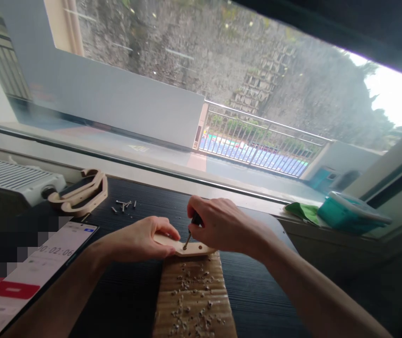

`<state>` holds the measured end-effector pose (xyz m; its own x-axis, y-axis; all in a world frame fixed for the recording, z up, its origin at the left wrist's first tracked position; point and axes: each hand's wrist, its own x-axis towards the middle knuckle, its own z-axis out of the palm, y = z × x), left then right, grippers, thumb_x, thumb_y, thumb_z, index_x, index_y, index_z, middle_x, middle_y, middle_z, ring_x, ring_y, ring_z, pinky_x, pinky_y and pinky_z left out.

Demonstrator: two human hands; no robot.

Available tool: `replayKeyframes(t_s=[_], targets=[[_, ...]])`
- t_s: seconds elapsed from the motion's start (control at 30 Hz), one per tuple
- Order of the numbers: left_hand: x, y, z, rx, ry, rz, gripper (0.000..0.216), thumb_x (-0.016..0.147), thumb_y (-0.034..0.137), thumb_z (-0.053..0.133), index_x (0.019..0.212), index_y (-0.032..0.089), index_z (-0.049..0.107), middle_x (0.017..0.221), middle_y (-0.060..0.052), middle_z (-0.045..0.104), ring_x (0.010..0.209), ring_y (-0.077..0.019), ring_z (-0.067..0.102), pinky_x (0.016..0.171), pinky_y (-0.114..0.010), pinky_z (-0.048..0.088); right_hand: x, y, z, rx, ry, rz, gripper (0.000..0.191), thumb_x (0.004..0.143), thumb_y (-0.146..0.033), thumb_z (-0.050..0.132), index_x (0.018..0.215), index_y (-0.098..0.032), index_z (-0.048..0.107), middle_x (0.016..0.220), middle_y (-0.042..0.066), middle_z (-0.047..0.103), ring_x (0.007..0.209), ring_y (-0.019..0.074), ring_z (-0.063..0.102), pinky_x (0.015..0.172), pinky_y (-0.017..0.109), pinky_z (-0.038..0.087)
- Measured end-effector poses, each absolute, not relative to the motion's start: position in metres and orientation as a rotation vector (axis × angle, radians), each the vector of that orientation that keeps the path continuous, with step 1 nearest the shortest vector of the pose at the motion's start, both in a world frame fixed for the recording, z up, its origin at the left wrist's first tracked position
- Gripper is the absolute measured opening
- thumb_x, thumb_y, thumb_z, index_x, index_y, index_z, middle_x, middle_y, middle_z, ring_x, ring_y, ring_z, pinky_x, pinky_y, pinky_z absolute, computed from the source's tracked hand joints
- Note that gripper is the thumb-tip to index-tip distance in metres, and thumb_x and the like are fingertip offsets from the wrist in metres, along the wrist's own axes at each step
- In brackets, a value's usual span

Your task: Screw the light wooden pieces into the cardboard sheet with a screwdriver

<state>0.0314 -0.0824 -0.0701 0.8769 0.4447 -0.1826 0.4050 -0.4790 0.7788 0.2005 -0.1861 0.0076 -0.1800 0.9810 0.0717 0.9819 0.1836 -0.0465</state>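
Note:
My right hand [218,224] is wrapped round the dark handle of a screwdriver [187,240], its shaft tilted and its tip down at a hole or screw in a pale wooden hook [193,249]. Closed on the left end of that hook is my left hand [146,238], thumb in front and fingers behind. Another hole shows in the wood right of the tip. The hook rests on the far end of a brown board [194,291], whose surface is pitted with many small holes. Whether a screw sits under the tip is too small to tell.
Several loose screws [126,205] lie on the dark table [257,291]. More wooden hooks [85,193] are at the back left, beside a white ridged device [18,178]. A phone [46,267] showing a timer is at left. A teal box [352,212] and green cloth [302,212] sit on the sill.

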Motion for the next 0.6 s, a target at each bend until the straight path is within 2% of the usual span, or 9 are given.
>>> replayKeyframes(t_s=[0.1, 0.17, 0.27, 0.33, 0.43, 0.6], targets=[[0.036, -0.081, -0.053, 2.254, 0.674, 0.015, 0.046, 0.068, 0.040, 0.064, 0.109, 0.021, 0.067, 0.110, -0.003, 0.066, 0.099, -0.0221, 0.061, 0.083, -0.026, 0.046, 0.205, -0.188, 0.004, -1.909, -2.301, -0.014, 0.016, 0.078, -0.028, 0.050, 0.091, -0.020, 0.055, 0.069, -0.001, 0.062, 0.055, 0.0099, 0.037, 0.050, 0.024, 0.023], [0.042, -0.078, -0.041, 2.318, 0.699, -0.006, 0.043, 0.067, 0.040, 0.064, 0.104, 0.021, 0.068, 0.107, -0.003, 0.066, 0.096, -0.0220, 0.061, 0.081, -0.026, 0.045, 0.210, -0.188, 0.001, -1.887, -2.267, 0.013, 0.012, 0.078, -0.030, 0.052, 0.086, -0.021, 0.055, 0.068, -0.002, 0.062, 0.056, 0.0093, 0.037, 0.051, 0.024, 0.023], [0.056, -0.075, -0.033, 2.365, 0.644, -0.071, 0.028, 0.068, 0.034, 0.060, 0.089, 0.019, 0.071, 0.088, -0.001, 0.068, 0.081, -0.0185, 0.061, 0.070, -0.024, 0.043, 0.217, -0.187, -0.005, -1.873, -2.178, 0.076, 0.011, 0.078, -0.033, 0.055, 0.081, -0.023, 0.056, 0.065, -0.004, 0.060, 0.055, 0.0084, 0.037, 0.052, 0.025, 0.022], [0.065, -0.074, -0.034, 2.349, 0.595, -0.117, 0.021, 0.069, 0.031, 0.058, 0.080, 0.018, 0.070, 0.073, 0.001, 0.065, 0.068, -0.0151, 0.057, 0.061, -0.023, 0.040, 0.221, -0.185, -0.008, -1.864, -2.134, 0.102, 0.010, 0.077, -0.033, 0.056, 0.080, -0.023, 0.056, 0.063, -0.005, 0.058, 0.055, 0.0080, 0.037, 0.052, 0.025, 0.021], [0.071, -0.078, -0.042, 2.323, 0.562, -0.094, 0.016, 0.069, 0.027, 0.056, 0.074, 0.017, 0.067, 0.063, 0.004, 0.058, 0.059, -0.0117, 0.048, 0.054, -0.022, 0.034, 0.223, -0.185, -0.011, -1.853, -2.116, 0.093, 0.009, 0.076, -0.032, 0.057, 0.077, -0.023, 0.056, 0.061, -0.005, 0.056, 0.054, 0.0079, 0.034, 0.052, 0.025, 0.021], [0.066, -0.090, -0.051, 2.359, 0.579, 0.047, 0.014, 0.073, 0.028, 0.055, 0.073, 0.017, 0.064, 0.068, 0.004, 0.056, 0.062, -0.0112, 0.047, 0.055, -0.021, 0.034, 0.223, -0.188, -0.015, -1.822, -2.106, 0.048, 0.009, 0.078, -0.032, 0.055, 0.078, -0.023, 0.054, 0.059, -0.005, 0.052, 0.053, 0.0082, 0.031, 0.051, 0.025, 0.019]])
